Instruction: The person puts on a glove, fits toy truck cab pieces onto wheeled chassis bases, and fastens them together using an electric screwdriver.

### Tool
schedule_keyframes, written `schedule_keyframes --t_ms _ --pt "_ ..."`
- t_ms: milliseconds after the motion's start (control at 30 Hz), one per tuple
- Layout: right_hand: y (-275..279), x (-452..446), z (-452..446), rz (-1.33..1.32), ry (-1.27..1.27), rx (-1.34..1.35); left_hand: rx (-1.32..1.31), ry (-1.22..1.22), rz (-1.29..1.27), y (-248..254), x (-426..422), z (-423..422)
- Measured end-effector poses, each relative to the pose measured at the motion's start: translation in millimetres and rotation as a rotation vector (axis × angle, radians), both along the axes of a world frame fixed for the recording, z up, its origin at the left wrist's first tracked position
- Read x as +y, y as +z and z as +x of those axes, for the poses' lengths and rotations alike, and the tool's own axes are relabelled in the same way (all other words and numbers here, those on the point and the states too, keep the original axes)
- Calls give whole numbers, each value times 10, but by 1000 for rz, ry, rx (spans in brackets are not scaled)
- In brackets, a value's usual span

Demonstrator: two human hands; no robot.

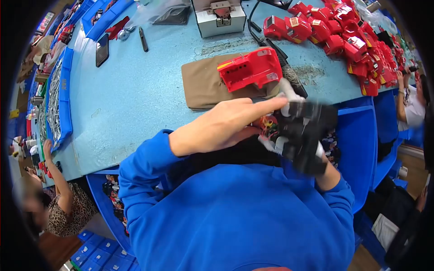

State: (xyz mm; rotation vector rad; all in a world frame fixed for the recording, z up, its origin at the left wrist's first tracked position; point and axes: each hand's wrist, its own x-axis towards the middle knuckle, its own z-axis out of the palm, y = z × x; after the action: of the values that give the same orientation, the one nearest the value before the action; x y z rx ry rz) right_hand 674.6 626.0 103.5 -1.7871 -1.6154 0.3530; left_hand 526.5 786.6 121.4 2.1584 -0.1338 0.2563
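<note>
My left hand [226, 124] reaches across to a black part [305, 135] blurred by motion, its index finger stretched along the upper edge. Thumb and fingers come together at a small red piece with coloured wires [270, 125]; whether they grip it is unclear. White glove fabric shows around the black part, where my right hand [289, 97] holds it from the far side, mostly hidden behind it. Just beyond both hands a red plastic shell [251, 69] lies on a brown cloth pad [199, 86], its hollow side showing.
Red shells [334, 36] are heaped at the back right. A white metal fixture [220, 22], a phone [102, 50] and a black tool [143, 39] sit on the blue table [135, 90]. Blue bins [359, 149] flank me. Co-workers sit at left and right.
</note>
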Motion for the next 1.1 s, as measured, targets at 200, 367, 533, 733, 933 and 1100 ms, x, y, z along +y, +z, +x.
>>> schedule_keyframes --t_ms 200,367,533,733,933,1100 --pt "-302 -256 -479 -217 -331 1199 15 61 683 115 264 -59" --pt "-617 -118 -666 -114 -433 1518 -207 347 1038 140 364 120" --pt "-617 53 -518 -220 -219 1637 -151 454 876 40 581 170" --pt "-402 83 -153 -482 -93 1484 -182 441 645 -106 769 207" --pt "-9 84 478 -476 40 1105 -388 468 701 -145 824 216" --pt "-186 687 787 6 -253 492 -229 344 387 -130 532 136"
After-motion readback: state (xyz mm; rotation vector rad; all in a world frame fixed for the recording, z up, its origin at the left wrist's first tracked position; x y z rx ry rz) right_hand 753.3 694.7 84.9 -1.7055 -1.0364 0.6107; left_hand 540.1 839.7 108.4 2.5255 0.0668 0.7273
